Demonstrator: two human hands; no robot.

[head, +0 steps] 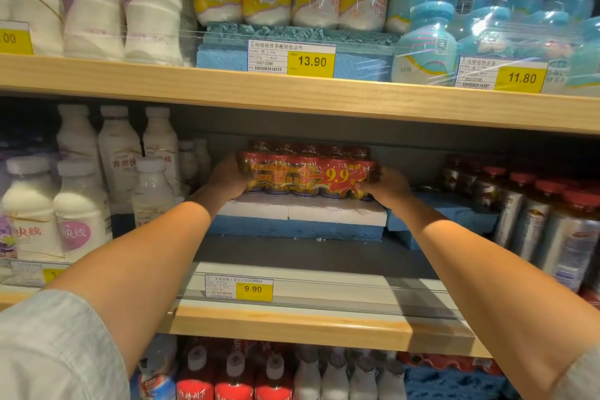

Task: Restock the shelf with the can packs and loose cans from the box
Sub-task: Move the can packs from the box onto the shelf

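Left hand [229, 177] and right hand [388, 187] clasp the ends of the wrapped can pack [308, 172]. It sits on a white foam block [302, 211] on the shelf [292, 325], well back from its front edge. White bottles [81, 204] crowd the left, red-capped drinks [532, 214] the right.

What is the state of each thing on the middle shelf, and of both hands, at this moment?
can pack: upright, shrink-wrapped, on the white foam slabs, held at both ends.
left hand: grips the pack's left end.
right hand: grips the pack's right end.
white foam slabs: side by side, flat on the blue foam.
blue foam: flat on the shelf.
silver cans: upright, red lids on.
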